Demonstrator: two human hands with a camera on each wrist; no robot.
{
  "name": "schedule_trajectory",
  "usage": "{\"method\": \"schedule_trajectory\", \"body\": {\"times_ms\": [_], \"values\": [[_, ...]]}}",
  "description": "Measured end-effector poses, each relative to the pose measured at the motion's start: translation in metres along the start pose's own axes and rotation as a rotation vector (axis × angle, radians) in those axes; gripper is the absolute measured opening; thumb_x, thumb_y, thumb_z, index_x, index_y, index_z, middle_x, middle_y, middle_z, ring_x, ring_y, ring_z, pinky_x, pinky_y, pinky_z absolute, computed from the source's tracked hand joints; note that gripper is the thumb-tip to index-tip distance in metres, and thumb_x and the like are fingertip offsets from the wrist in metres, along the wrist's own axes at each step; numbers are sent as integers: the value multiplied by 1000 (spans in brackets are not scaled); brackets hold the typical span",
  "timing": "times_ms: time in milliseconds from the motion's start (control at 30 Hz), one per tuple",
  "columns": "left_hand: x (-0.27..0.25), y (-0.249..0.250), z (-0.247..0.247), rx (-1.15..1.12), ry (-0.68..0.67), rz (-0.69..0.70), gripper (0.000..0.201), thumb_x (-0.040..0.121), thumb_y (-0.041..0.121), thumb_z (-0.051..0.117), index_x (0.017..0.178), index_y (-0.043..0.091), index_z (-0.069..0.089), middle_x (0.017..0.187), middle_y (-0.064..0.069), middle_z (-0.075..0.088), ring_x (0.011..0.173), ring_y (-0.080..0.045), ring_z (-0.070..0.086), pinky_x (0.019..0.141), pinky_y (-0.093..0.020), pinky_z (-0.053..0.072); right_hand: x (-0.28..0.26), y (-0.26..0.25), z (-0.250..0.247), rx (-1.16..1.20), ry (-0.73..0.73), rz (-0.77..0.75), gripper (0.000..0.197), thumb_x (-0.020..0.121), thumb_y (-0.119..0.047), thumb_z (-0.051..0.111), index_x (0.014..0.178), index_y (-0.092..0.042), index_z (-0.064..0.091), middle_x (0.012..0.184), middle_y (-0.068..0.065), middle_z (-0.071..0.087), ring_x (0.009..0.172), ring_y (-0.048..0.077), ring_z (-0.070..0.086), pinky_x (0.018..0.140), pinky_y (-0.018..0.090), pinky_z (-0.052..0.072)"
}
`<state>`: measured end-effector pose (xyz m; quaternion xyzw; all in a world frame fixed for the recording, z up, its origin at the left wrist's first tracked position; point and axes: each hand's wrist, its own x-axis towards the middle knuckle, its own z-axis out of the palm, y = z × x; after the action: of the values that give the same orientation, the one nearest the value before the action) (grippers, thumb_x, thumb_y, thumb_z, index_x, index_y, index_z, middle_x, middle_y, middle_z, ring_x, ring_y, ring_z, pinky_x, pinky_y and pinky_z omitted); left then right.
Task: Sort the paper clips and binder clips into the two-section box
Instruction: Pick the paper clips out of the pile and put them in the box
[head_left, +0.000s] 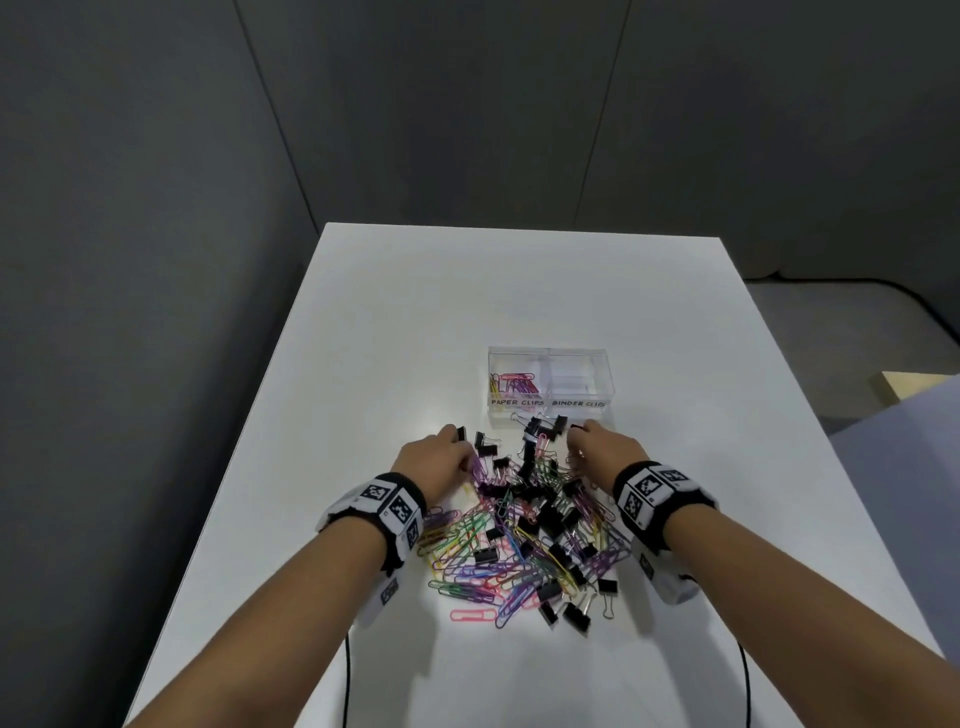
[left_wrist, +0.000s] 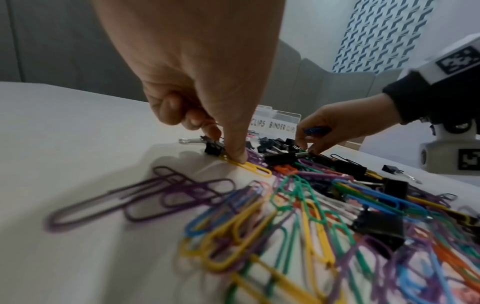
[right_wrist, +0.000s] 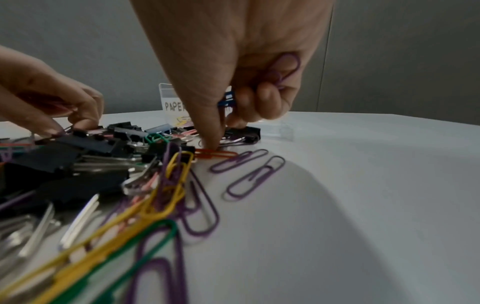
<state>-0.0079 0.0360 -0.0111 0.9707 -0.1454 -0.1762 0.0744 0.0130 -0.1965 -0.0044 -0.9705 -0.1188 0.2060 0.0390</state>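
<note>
Head view: a mixed heap of coloured paper clips (head_left: 483, 558) and black binder clips (head_left: 550, 519) is seen on the white tabletop (head_left: 363, 322), with the clear two-section box (head_left: 550, 387) just beyond it. A few paper clips are held in the compartment labelled PAPER CLIPS; no clips can be made out in the one labelled BINDER CLIPS. The left hand (head_left: 436, 460) is placed at the heap's far left edge and the right hand (head_left: 605, 452) at its far right edge, both close to the box. From the left wrist view, a yellow paper clip (left_wrist: 249, 166) is pressed to the tabletop by the left thumb, with the other fingers curled above a binder clip; what the left grip holds cannot be told. From the right wrist view, a purple paper clip (right_wrist: 284, 69) and a blue clip (right_wrist: 227, 99) are kept in the curled fingers of the right grip, while an orange paper clip (right_wrist: 217, 154) is touched by its thumb tip
</note>
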Motion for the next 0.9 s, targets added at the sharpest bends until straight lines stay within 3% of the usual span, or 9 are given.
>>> {"method": "schedule_trajectory", "body": {"times_ms": [133,267,367,467,533,600,700,800,900], "values": [[9,14,2,25,46,58,21,92,27,51,104,13,61,113,-6,51,97,-25,57,69,-29,40,-2,7,-2,22,-24,14,13,96,-18,44,102,-10,50,104,7,57,84,24,60,72,33,52],[13,14,-3,23,52,108,18,93,26,50,101,15,61,111,-4,56,99,-22,56,71,-29,40,0,7,-12,134,8,80,7,97,-20,34,93,-14,34,63,-1,41,53,17,38,47,25,28],[11,8,-9,-34,40,94,13,94,25,49,97,16,58,106,-2,62,88,-16,51,70,-27,36,4,5,-14,179,20,76,15,97,-19,34,109,-13,39,59,-3,40,50,17,38,45,25,26],[6,0,-14,-74,4,83,14,95,23,47,104,19,57,113,-2,64,98,-18,56,78,-30,42,6,-3,-17,166,-38,48,27,98,-17,33,122,-10,43,72,2,55,62,20,46,51,28,33],[3,-5,-15,-98,-9,90,27,98,20,42,122,21,54,125,0,60,112,-20,56,89,-32,45,6,-10,-20,175,-91,35,26,98,-13,31,116,-7,49,91,9,60,75,20,47,59,27,35],[1,-8,-14,-145,-22,84,32,99,15,36,127,20,51,129,-2,57,112,-21,57,90,-32,45,6,-14,-18,183,-101,23,21,98,-13,29,103,-8,49,91,8,54,77,20,46,63,26,35],[2,-10,-12,-230,-65,-13,31,96,5,32,123,13,46,102,-6,61,87,-24,57,72,-29,40,6,-14,-14,151,-99,11,17,99,-21,31,97,-12,46,91,9,56,77,20,49,68,30,39],[2,-9,-13,-283,-87,-60,31,95,6,33,124,10,41,69,3,46,60,-15,41,54,-26,30,3,-13,-14,84,-135,-5,24,95,-32,45,109,-13,52,95,5,58,80,20,52,69,30,42],[1,-5,-18,-315,-95,-47,37,97,23,39,132,11,39,101,-6,60,90,-24,57,72,-27,38,1,-16,-10,43,-156,-20,26,92,-31,51,111,-13,53,108,7,61,92,23,56,71,30,42]]}}
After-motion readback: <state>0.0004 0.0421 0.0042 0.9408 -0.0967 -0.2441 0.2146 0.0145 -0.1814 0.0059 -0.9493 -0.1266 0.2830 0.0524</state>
